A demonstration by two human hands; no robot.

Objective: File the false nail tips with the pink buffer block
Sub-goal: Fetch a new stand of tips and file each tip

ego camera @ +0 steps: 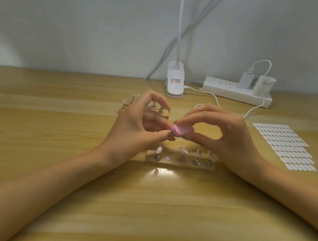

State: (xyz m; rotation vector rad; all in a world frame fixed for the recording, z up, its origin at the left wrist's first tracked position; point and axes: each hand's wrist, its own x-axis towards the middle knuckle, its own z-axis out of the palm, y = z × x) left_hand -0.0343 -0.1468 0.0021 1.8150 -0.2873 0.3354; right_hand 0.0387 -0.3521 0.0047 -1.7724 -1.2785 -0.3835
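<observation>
Near holder (pixel 181 165): clear, on the desk (pixel 147 205); four metal pegs carry false nail tips (pixel 159 150), and one seat shows only a pale disc.
Pink buffer block (pixel 180 130): above the near holder, in the grip of the right hand (pixel 219 136).
Left hand (pixel 135 126): grip narrow, thumb and forefinger meeting at the block's left end (what they hold is too blurred to tell).
Far holder (pixel 156 110): behind the near holder, partly hidden by the left hand.
Sticker sheet (pixel 285 147): right of the near holder.
Lamp clip (pixel 175 81), power strip (pixel 236 92): far behind the near holder.

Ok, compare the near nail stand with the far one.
The near stand lies in plain sight; the far stand is partly hidden behind the left hand. The near stand shows four holders and one bare spot; the far stand's row cannot be counted. Both are clear bars carrying metal holders with nail tips.
</observation>
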